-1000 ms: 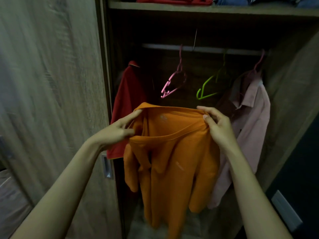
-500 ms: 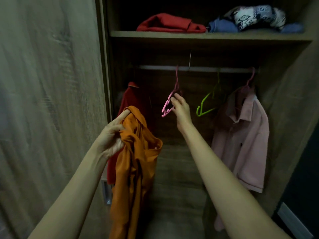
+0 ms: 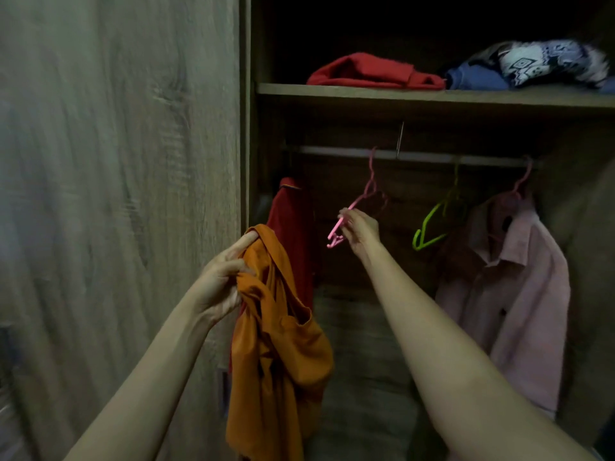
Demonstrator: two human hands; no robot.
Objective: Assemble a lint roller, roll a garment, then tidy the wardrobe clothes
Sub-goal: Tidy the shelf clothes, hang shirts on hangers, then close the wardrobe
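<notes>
Head view, dim light, some motion blur. Two bare forearms enter from the bottom edge of the frame, one at lower left, one at lower right. No sleeve or cuff shows on either arm up to the frame edge. Left hand [image 3: 223,281] and right hand [image 3: 361,229]: no rings, watch, bands or gloves discernible. Fingernails too small and blurred to describe.
</notes>
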